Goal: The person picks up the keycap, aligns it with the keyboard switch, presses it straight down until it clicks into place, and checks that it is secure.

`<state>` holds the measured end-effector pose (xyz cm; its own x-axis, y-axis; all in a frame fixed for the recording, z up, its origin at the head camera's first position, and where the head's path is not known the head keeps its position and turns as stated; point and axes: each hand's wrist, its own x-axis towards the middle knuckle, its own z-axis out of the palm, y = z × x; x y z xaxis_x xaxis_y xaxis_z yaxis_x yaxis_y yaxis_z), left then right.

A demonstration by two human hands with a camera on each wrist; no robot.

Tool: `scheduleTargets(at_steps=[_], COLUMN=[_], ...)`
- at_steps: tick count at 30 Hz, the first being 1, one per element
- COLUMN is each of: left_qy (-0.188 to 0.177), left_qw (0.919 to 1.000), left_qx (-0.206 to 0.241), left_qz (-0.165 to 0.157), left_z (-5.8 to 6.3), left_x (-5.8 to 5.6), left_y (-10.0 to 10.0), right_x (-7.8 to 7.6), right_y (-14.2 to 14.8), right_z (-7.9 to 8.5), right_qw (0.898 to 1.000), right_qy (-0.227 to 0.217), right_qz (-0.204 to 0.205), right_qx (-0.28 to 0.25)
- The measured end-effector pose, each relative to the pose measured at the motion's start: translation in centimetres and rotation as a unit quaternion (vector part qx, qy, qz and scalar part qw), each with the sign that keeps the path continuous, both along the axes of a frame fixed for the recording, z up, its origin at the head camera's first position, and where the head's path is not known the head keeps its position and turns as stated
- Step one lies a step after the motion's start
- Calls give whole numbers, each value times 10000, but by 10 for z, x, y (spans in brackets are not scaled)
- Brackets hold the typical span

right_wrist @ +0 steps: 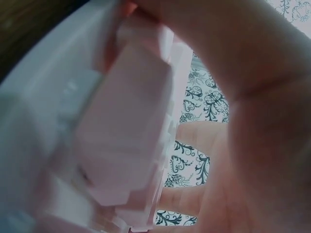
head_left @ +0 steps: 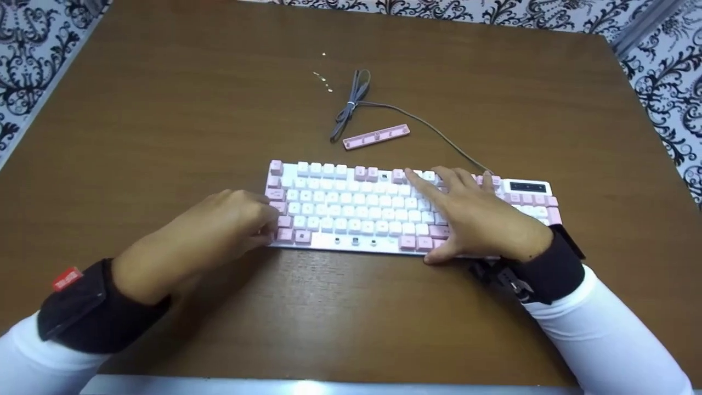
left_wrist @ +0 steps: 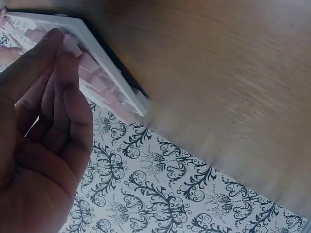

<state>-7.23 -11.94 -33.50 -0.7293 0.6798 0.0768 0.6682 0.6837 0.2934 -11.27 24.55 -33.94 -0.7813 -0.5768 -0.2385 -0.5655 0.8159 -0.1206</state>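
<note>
A white and pink keyboard (head_left: 351, 206) lies on the brown table, its spacebar switches bare. At its left end my left hand (head_left: 247, 216) bends its fingers over the edge. The left wrist view has that hand's thumb and a fingertip pinching at a pink keycap (left_wrist: 72, 46); the other fingers are curled. My right hand (head_left: 474, 214) rests spread across the right part of the keyboard, thumb at the near edge and fingers over the top row. Close to the right wrist camera are blurred pink keycaps (right_wrist: 126, 116).
Behind the keyboard lies a long pink spacebar cap (head_left: 377, 136), underside up. A tied grey cable (head_left: 351, 104) runs to the keyboard's back edge. Several tiny pale bits (head_left: 323, 80) lie farther back. Patterned black and white floor (head_left: 669, 104) shows beyond the table.
</note>
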Motion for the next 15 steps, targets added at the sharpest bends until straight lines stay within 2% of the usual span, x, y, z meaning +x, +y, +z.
scheduleTargets(at_steps=[4, 7, 11, 15], left_qy=[-24, 149, 490, 467], left_qw=[10000, 9999, 9988, 9986], left_qx=[-62, -44, -63, -221], left_qz=[23, 5, 5, 116], left_z=[11, 20, 28, 34], left_x=[-3, -12, -35, -66], left_y=[3, 14, 37, 66], right_x=[-1, -1, 1, 0], right_y=[-1, 1, 2, 1], right_z=[0, -1, -2, -2], right_qw=[10000, 10000, 10000, 10000], right_qy=[-4, -19, -46, -46], right_qz=[17, -2, -40, -82], right_qx=[9, 21, 21, 5])
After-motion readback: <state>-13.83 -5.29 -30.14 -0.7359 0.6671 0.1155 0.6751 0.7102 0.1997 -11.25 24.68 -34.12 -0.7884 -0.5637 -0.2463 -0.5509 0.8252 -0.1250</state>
